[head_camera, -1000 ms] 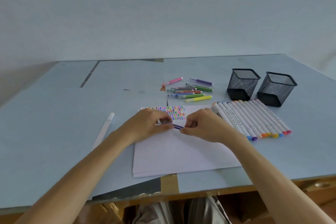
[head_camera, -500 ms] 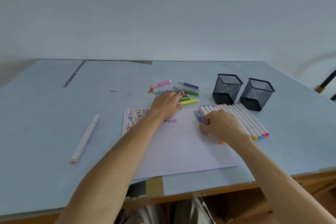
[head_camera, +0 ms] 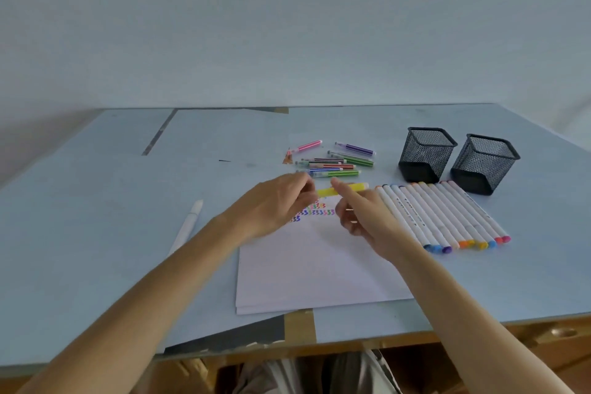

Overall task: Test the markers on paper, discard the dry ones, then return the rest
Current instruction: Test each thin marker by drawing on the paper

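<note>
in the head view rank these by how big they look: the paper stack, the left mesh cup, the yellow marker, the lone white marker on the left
1. paper stack, by far the largest.
2. left mesh cup.
3. lone white marker, long but thin; partly hidden by the left arm.
4. yellow marker, shortest, with the hands covering part of it.

The cup stands farther off, so its rank above the white marker is unsure.

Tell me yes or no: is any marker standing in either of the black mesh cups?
No, both mesh cups show no markers; the white markers lie in a row on the table.
</note>
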